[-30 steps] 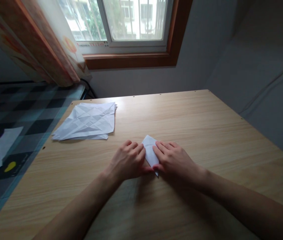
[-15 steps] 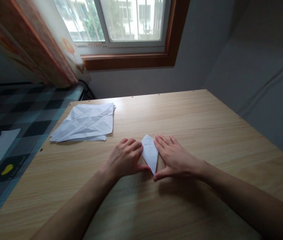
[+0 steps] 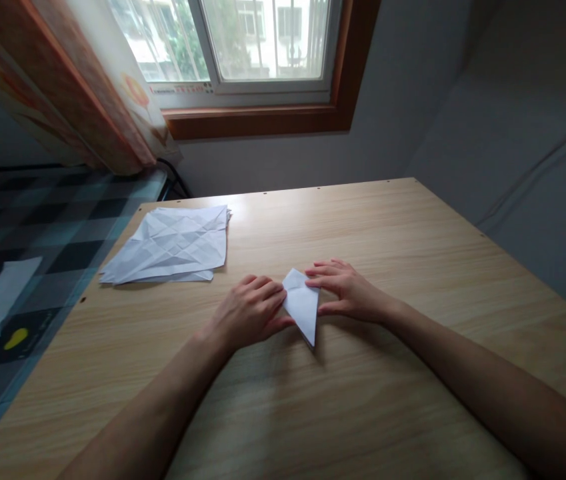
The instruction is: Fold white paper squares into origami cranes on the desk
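Observation:
A small white sheet of folded paper (image 3: 303,307) lies on the wooden table, kite-shaped, its long point toward me. At its left edge, the curled fingers of my left hand (image 3: 253,308) hold it, with the thumb along the lower left side. My right hand (image 3: 347,290) has its fingertips over the upper right corner and its thumb against the right edge, so the paper sits between finger and thumb. The undersides of both hands are hidden.
A stack of creased white sheets (image 3: 183,243) lies at the table's far left. The wooden table (image 3: 387,400) ends before a wall and window (image 3: 267,40). Left of it is a checkered cloth (image 3: 73,253) with loose white paper (image 3: 7,293), beneath a curtain (image 3: 77,80).
My right hand has slid up and away from the paper's lower point, and its thumb has left the tip. The lower point has shifted slightly right. My left hand is nearly still.

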Action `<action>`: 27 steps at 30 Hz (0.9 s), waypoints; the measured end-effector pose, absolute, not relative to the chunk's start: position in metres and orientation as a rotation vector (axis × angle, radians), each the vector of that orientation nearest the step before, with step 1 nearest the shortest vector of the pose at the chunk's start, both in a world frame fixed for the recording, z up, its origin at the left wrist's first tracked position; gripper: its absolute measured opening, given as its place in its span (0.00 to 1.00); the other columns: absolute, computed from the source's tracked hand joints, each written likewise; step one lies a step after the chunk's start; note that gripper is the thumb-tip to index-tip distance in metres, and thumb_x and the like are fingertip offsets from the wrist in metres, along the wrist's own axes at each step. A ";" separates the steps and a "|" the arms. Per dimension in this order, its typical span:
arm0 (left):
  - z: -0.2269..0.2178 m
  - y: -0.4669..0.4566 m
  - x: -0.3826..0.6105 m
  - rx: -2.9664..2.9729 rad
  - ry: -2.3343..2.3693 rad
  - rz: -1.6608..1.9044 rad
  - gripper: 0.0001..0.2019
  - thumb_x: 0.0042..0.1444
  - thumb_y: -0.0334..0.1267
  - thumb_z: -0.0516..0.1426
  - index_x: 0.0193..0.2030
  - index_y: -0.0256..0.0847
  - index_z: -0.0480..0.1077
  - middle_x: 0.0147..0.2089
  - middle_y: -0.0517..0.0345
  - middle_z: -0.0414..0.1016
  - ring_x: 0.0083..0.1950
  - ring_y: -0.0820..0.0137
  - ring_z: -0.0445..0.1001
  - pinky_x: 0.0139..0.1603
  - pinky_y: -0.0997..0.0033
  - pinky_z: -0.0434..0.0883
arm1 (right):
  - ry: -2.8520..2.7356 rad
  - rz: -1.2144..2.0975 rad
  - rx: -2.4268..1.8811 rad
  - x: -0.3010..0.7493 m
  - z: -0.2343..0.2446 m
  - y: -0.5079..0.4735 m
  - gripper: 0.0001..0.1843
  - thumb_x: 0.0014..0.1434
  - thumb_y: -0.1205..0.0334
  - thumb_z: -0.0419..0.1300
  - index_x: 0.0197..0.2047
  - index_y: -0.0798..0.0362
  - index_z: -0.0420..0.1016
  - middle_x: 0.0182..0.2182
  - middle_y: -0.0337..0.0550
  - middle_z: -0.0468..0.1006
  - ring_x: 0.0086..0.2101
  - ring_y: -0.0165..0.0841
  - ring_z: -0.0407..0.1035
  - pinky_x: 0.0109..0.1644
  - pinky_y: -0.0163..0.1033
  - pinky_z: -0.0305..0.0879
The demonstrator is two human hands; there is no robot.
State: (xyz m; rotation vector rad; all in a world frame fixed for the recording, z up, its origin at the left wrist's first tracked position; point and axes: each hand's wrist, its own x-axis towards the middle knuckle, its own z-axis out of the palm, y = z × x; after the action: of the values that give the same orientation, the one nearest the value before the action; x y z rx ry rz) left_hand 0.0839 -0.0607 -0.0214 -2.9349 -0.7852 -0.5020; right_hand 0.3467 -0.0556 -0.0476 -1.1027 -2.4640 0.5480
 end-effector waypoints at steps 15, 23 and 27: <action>-0.034 -0.054 0.087 -2.887 -1.249 -0.830 0.11 0.62 0.38 0.55 0.30 0.41 0.74 0.35 0.54 0.77 0.39 0.65 0.70 0.45 0.60 0.67 | -2.130 0.477 -1.270 0.330 -0.046 -0.060 0.09 0.62 0.63 0.59 0.30 0.52 0.76 0.44 0.46 0.79 0.47 0.39 0.71 0.55 0.50 0.59; -0.037 -0.056 0.092 -2.734 -1.455 -0.645 0.10 0.59 0.43 0.59 0.30 0.40 0.71 0.42 0.50 0.73 0.46 0.58 0.66 0.47 0.55 0.66 | -2.116 0.300 -1.496 0.319 -0.047 -0.061 0.08 0.58 0.57 0.64 0.33 0.53 0.73 0.45 0.49 0.75 0.46 0.43 0.66 0.53 0.49 0.58; -0.040 -0.056 0.092 -2.751 -1.388 -0.673 0.07 0.60 0.39 0.58 0.44 0.43 0.73 0.49 0.50 0.71 0.50 0.58 0.66 0.50 0.54 0.66 | -2.110 0.261 -1.538 0.318 -0.045 -0.064 0.11 0.58 0.55 0.64 0.40 0.53 0.74 0.44 0.50 0.75 0.46 0.44 0.65 0.52 0.49 0.58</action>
State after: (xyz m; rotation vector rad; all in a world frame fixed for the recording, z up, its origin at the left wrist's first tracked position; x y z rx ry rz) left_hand 0.0917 -0.0563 -0.0397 -2.7506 -1.3883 -0.6729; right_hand 0.3182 -0.0636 -0.0447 -1.5385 -2.1098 0.2609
